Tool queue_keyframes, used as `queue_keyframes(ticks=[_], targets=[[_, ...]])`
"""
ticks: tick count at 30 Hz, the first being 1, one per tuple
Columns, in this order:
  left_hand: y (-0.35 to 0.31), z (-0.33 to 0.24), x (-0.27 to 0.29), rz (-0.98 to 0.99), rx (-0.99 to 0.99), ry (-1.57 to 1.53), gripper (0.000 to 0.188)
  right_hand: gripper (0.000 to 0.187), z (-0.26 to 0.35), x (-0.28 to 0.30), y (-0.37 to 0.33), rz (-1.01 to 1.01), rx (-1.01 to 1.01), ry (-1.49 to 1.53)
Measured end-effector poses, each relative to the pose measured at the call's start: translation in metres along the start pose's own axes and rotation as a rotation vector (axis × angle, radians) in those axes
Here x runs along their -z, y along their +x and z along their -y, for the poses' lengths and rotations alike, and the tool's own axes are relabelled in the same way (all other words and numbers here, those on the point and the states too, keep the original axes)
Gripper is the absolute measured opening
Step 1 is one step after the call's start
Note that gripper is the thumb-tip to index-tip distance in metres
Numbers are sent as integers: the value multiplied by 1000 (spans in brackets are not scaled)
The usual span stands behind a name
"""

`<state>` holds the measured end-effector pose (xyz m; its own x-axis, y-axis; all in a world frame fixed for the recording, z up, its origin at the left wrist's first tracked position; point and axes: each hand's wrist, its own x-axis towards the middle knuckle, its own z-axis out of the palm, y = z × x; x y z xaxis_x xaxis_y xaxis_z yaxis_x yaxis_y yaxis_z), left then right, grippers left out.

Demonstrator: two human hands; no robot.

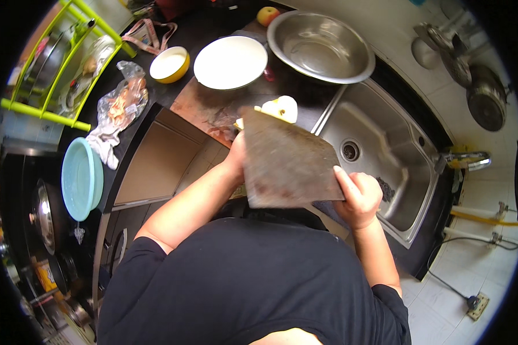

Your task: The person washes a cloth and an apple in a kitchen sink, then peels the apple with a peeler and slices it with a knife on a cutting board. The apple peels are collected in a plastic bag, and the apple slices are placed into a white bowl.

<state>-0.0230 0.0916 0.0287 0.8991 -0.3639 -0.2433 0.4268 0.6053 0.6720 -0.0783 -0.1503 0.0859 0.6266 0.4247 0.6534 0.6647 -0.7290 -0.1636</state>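
Note:
A wide, dark grey cleaver (290, 164) is in the grip of my right hand (360, 197), its broad blade held up in front of my body and slightly blurred. Only the wrist and the edge of my left hand (237, 154) show beside the blade; its fingers are hidden behind it. Just past the blade's upper edge lie pale, peeled pieces that look like cut fruit (282, 108). They lie by a reddish-brown cutting board (193, 109), partly covered by the blade. A large white dish (230, 62) stands at the board's far side.
A steel basin (322, 46) and an apple (267, 16) are at the back. The sink (397, 132) lies to the right. On the left are a yellow bowl (170, 65), a plastic bag of peelings (121, 103), a green rack (46, 115) and a pale blue basin (82, 178) by the counter edge.

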Motion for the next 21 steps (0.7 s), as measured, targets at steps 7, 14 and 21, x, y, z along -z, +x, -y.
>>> queue_keyframes(ticks=[7,14,21], targets=[[3,8,-22,303,438,-408,37,39,10,19,-20,24,29,-134],[22,28,-43,466,-132,1053,31,41,13,38,-40,-3,-47,-230],[29,25,-66,579,548,-145,43,43,13,48,-60,12,-170,-360]])
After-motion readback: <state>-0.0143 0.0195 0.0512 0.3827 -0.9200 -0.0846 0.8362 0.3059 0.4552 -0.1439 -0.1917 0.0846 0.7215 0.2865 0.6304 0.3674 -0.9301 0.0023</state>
